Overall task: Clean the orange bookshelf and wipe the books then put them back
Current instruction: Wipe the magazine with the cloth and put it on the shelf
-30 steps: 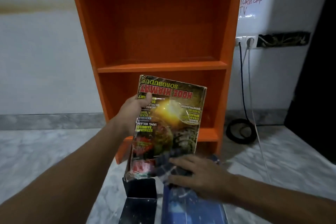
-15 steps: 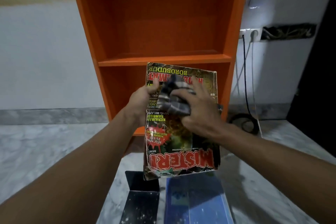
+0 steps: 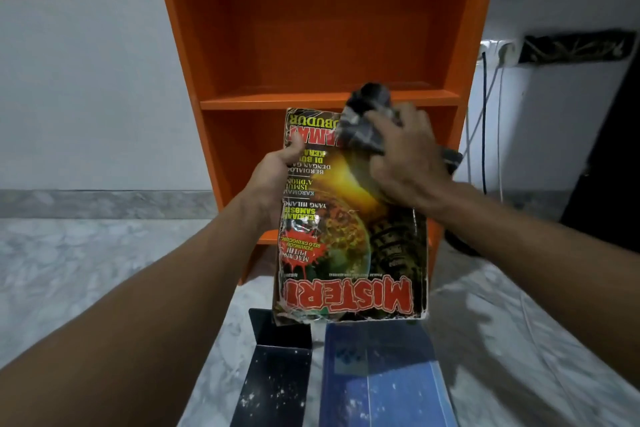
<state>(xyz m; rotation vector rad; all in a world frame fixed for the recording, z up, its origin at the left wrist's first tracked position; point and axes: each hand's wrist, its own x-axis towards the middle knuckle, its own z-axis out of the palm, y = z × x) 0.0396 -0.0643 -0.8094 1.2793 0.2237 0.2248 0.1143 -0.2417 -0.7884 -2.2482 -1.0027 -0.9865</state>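
Observation:
The orange bookshelf (image 3: 322, 28) stands against the wall straight ahead, its shelves bare. In front of it my left hand (image 3: 273, 177) grips the left edge of a worn magazine (image 3: 349, 246) with a red "MISTERI" title, held upside down and facing me. My right hand (image 3: 405, 159) clutches a dark checked cloth (image 3: 367, 121) and presses it on the magazine's top right corner. That corner is hidden under the cloth and hand.
A blue book (image 3: 381, 378) and a black metal bookend (image 3: 277, 371) lie on the marble floor (image 3: 86, 270) below the magazine. Cables (image 3: 485, 135) hang from a wall socket (image 3: 498, 50) right of the shelf, with a dark coil at floor level.
My right hand brought the cloth from the magazine's bottom up over the cover to its top right corner. The magazine tilted so its title faces me.

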